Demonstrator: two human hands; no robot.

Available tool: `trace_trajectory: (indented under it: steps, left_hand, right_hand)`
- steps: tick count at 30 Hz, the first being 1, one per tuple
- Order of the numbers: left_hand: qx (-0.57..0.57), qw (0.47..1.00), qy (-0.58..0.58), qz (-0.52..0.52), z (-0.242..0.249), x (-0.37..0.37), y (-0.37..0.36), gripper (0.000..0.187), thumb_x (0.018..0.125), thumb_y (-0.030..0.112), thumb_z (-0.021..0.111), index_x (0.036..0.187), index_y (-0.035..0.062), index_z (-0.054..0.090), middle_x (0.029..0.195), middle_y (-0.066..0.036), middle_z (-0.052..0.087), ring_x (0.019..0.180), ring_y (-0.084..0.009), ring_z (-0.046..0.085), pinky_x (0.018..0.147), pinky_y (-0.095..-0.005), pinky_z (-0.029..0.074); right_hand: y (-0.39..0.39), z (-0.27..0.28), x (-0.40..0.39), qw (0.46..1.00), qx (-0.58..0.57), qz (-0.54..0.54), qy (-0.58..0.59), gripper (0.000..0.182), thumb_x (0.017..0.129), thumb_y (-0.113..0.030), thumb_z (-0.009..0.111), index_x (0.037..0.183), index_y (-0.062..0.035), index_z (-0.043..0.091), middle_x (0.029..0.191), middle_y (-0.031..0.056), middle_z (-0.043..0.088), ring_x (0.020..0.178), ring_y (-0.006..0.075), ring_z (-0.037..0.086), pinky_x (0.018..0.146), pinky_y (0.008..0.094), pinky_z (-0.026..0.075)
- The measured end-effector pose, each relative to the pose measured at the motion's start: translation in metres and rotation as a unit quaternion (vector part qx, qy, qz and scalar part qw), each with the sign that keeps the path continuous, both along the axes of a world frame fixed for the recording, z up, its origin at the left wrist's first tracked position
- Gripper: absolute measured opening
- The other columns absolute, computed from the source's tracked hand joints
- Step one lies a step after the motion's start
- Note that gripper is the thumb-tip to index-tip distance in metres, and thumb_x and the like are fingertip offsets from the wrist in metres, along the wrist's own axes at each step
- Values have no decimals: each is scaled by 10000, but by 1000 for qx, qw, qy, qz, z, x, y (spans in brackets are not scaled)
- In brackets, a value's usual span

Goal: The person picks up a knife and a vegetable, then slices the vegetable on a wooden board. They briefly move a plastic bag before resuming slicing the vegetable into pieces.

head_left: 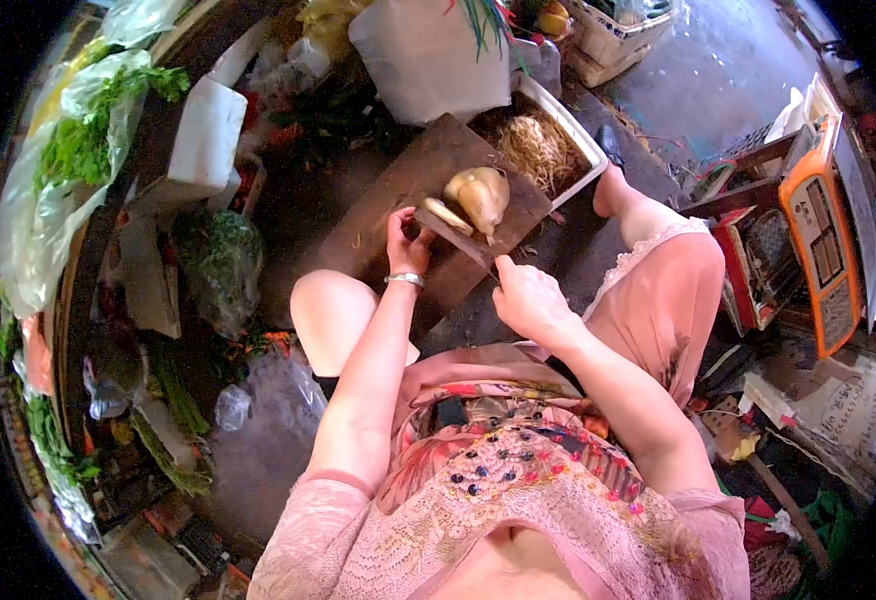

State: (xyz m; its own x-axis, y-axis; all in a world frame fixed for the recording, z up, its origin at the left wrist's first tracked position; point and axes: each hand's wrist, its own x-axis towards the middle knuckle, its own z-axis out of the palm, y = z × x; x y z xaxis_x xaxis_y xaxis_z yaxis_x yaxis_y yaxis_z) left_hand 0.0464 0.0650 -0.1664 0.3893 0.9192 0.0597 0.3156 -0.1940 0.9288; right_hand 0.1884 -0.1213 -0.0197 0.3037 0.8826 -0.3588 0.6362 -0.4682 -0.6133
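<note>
My right hand (533, 300) is closed around the handle of a knife, whose wide dark blade (461, 243) slants up and left over a wooden board (368, 220). At the blade's far end, the bent fingers and thumb of my left hand (410, 245) press on it; a bracelet circles that wrist. Just behind the blade lies a pale cut slice (448, 215) of a vegetable. Beside the slice, on the board, sits a larger pale, bulb-shaped peeled vegetable (480, 195) tapering toward me. The knife handle is mostly hidden inside my right hand.
A white box (588, 150) of pale shreds (536, 145) touches the board's far right side. Behind stands a big white plastic-covered container (433, 60). Bagged greens (220, 260) lie at left, below a shelf of leafy vegetables (83, 140). An orange-framed scale (820, 250) stands at right.
</note>
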Motion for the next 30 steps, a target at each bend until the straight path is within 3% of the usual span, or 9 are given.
trace_trajectory:
  steps: [6,9,11,15,17,21,24,26,30]
  left_hand:
    - [55,998,30,-1,15,4,-6,460,709,-73,701,1114,59,526,1017,-38,573,965,-167,528,891,-295,434]
    - [-31,999,-19,3,1,-1,0,458,715,-79,694,1117,55,523,1025,-41,571,972,-169,527,892,-297,435]
    - [49,998,42,-3,8,1,-2,452,714,-98,681,1110,53,523,1027,-43,571,970,-170,528,884,-293,437]
    - [48,998,33,-9,-4,0,-1,453,723,-125,652,1110,66,513,1043,-32,562,978,-163,523,891,-283,432]
    - [-127,986,-104,15,-13,-1,-2,455,739,-150,620,1113,76,495,1056,-20,550,990,-155,515,903,-277,425]
    - [-208,969,-132,32,-22,-2,-1,472,758,-168,596,1135,92,479,1087,-18,542,1018,-159,509,918,-276,418]
    - [-204,970,-128,39,-21,-1,-4,470,770,-111,640,1169,79,479,1112,-38,549,1042,-170,511,926,-284,417]
    - [-184,970,-118,107,0,5,-12,483,769,-24,699,1193,53,480,1131,-58,554,1059,-179,512,934,-291,414]
    - [-163,977,-109,88,18,9,-16,525,758,37,738,1211,14,474,1130,-72,566,1051,-189,522,931,-299,416]
  right_hand:
    - [-4,1,1,1000,-7,2,-6,273,811,-120,505,1040,26,480,823,282,624,849,437,610,766,527,467]
    - [-3,-2,-2,1000,-13,0,-9,263,812,-116,514,1031,25,478,804,281,623,831,440,613,751,526,474]
    - [-1,-2,-1,1000,-19,1,-11,258,811,-113,518,1024,25,478,794,280,622,820,443,614,742,526,477]
    - [9,-5,1,1000,-8,5,-17,245,810,-106,518,1006,35,477,775,276,621,791,448,616,725,529,481]
    - [15,-9,0,1000,-9,4,-14,239,813,-105,510,1001,39,477,772,274,622,787,449,616,724,530,480]
    - [24,-11,-1,1000,-20,12,-17,213,820,-86,477,985,47,479,768,277,621,789,450,618,718,529,480]
    - [34,-15,-1,1000,-9,10,-18,200,816,-72,467,977,45,480,768,282,619,793,453,617,719,533,478]
    - [42,-17,-2,1000,10,10,-18,194,812,-66,466,971,43,479,767,283,619,794,455,616,720,536,476]
    - [56,-17,0,999,-2,25,-21,199,811,-58,467,983,39,484,802,273,631,799,439,632,718,522,499]
